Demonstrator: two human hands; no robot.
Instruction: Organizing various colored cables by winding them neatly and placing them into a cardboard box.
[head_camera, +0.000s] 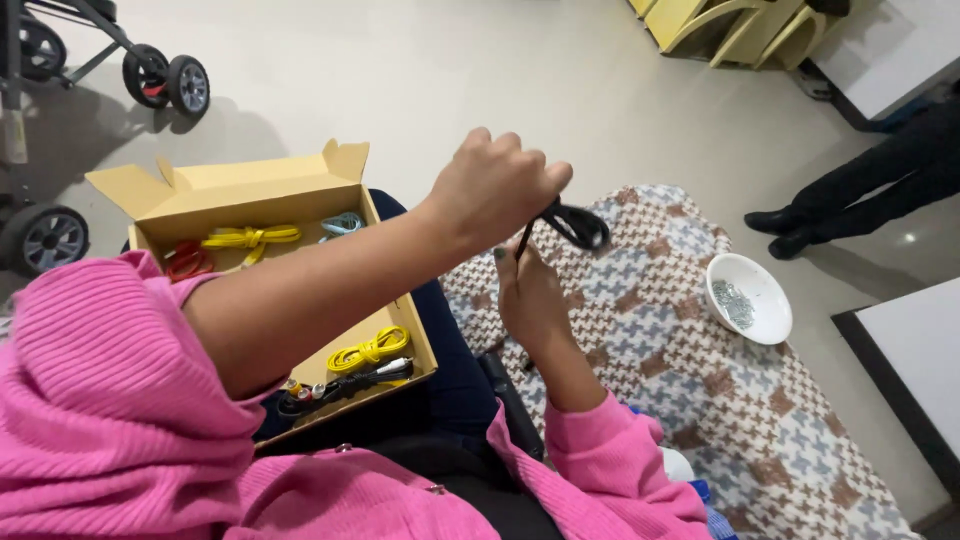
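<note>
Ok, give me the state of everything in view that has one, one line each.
Left hand: fingers closed around the black cable.
Right hand: fingers pinching the cable lower down.
Black cable: looped, held in the air between both hands.
Cardboard box: open, flaps up, on the lap.
Yellow cables: coiled and tied, lying in the box.
White bowl: upright on the patterned cloth, holding small silvery pieces.
</note>
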